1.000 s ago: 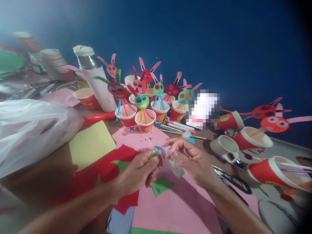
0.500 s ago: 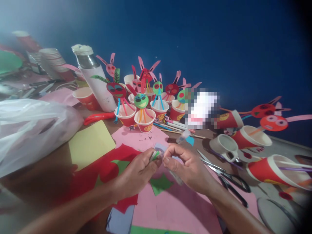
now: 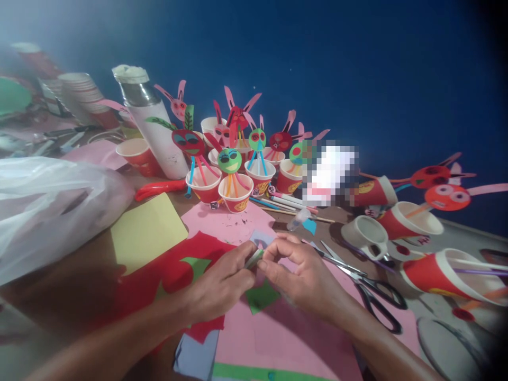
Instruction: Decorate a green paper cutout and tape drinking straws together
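My left hand is closed on a small pale-green item, too small to identify, above the pink paper. My right hand meets it from the right, thumb and forefinger pinched together at the item's end; what they grip is too small to make out. Beneath the hands lies a green paper scrap. Red paper with cut edges is spread under and left of my left hand. Open scissors rest to the right of my right hand.
Paper cups holding paper-faced figures stand behind the hands. A white bottle leans at the back left, near a plastic bag and yellow paper. At the right are a mug and tipped cups.
My left fingers have shifted around the small item, which now shows as a slanted pale strip. The clear piece that hung below my right hand no longer shows. The view has moved slightly.
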